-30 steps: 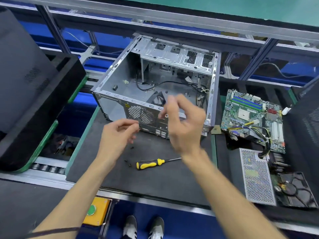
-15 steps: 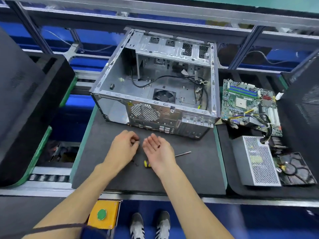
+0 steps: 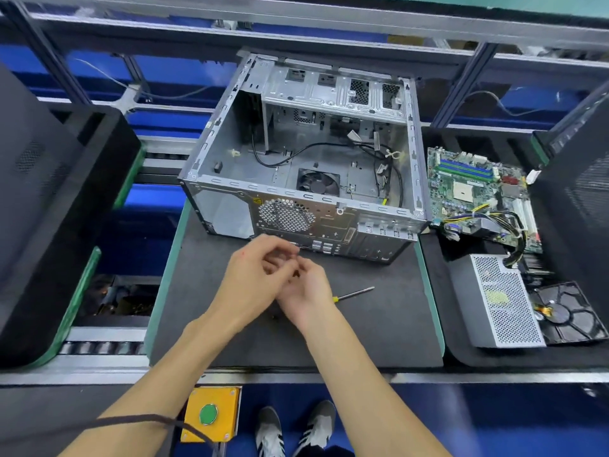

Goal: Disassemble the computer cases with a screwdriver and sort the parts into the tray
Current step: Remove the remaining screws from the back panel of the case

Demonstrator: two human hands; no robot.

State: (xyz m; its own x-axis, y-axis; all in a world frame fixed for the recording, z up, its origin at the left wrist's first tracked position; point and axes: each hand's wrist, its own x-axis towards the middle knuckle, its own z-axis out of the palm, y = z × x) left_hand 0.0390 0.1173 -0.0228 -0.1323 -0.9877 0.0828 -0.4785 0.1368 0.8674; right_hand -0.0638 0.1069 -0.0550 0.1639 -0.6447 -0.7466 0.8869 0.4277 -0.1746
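Note:
The open metal computer case (image 3: 227, 150) lies on the black mat (image 3: 379, 324), with a fan (image 3: 318, 181) and black cables still inside. My left hand (image 3: 250, 278) and my right hand (image 3: 308, 291) meet just in front of the case, above the mat. The right palm faces up and is cupped, with a small dark screw (image 3: 295, 274) in it. My left fingertips are curled over that palm. The yellow-handled screwdriver (image 3: 356, 293) lies on the mat behind my right hand, its handle mostly hidden.
On the right, a black tray (image 3: 461, 356) holds a green motherboard (image 3: 468, 183), a perforated grey power supply (image 3: 497, 295) and a black fan (image 3: 570, 315). Black panels stand at far left (image 3: 49, 209) and far right. A yellow box with a green button (image 3: 209, 413) hangs below the bench edge.
My right hand came down from the case with its palm turned up. My left hand lifted off the mat and moved onto that palm. The view shifted down slightly.

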